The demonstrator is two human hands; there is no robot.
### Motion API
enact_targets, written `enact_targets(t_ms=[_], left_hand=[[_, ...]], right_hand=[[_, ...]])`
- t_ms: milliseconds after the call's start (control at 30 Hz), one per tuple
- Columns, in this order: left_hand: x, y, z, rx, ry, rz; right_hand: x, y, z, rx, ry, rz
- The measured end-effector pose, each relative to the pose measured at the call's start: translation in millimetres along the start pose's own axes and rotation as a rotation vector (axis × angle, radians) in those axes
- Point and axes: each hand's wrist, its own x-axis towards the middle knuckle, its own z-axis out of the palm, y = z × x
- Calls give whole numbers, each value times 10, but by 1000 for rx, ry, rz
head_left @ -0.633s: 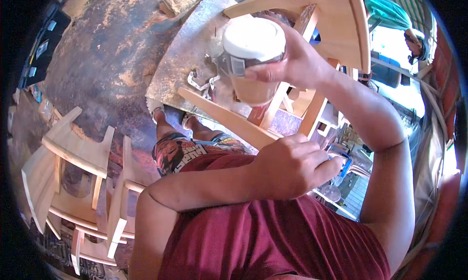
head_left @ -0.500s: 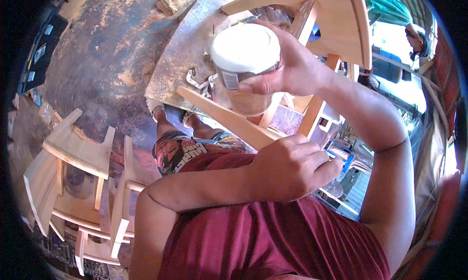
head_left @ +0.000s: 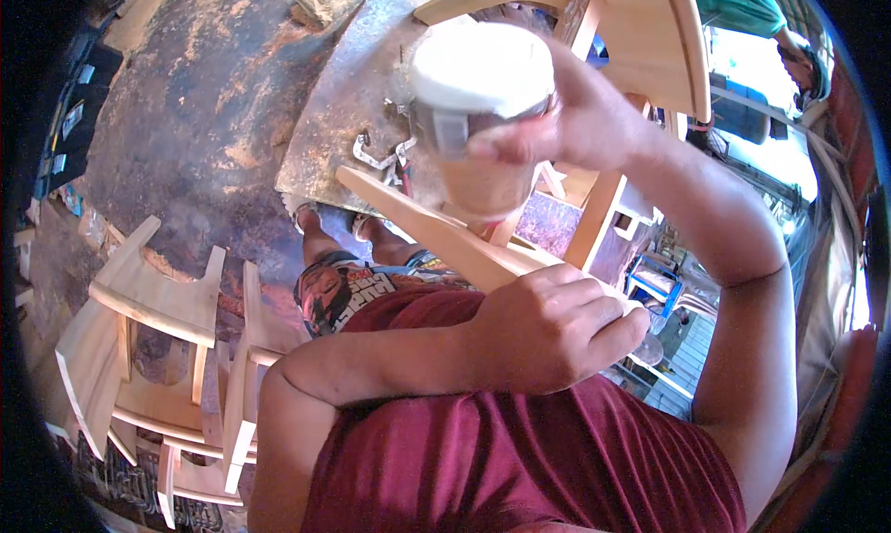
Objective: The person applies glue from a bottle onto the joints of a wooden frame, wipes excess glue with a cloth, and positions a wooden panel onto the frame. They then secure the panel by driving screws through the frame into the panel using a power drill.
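My right hand (head_left: pixel 561 115) is wrapped round a bottle (head_left: pixel 483 115), held up in front of me. Its wide end on top is white, with a dark label band below and a tan lower part, blurred by motion. Lower down, my left hand (head_left: pixel 561 324) is curled closed in front of my maroon shirt. A small pale bit shows at its fingertips, but what it holds, if anything, is hidden. Beyond both hands stands a light wooden chair frame (head_left: pixel 640 32). One of its long curved wooden pieces (head_left: pixel 422 222) runs toward my left hand.
A metal clamp (head_left: pixel 380 153) lies on the worn board (head_left: pixel 325 115) beyond my feet. Several unfinished wooden chairs (head_left: pixel 153 310) are stacked at the left. At the upper right is a person in a green top (head_left: pixel 738 4). Dusty floor (head_left: pixel 204 115) spreads at the upper left.
The bottle in my right hand has moved slightly up and to the right, and is more blurred. My left hand stays closed at nearly the same place.
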Motion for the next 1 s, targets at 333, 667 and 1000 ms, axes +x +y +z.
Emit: enact_targets(t_ms=[333,667,1000], left_hand=[[-4,-2,23,-32,95,1],[10,7,-16,-23,70,-12],[-39,16,-58,9,-45,-31]], right_hand=[[53,139,105,-41,16,-36],[152,209,51,-41,-13,14],[146,197,-254,-329,51,-58]])
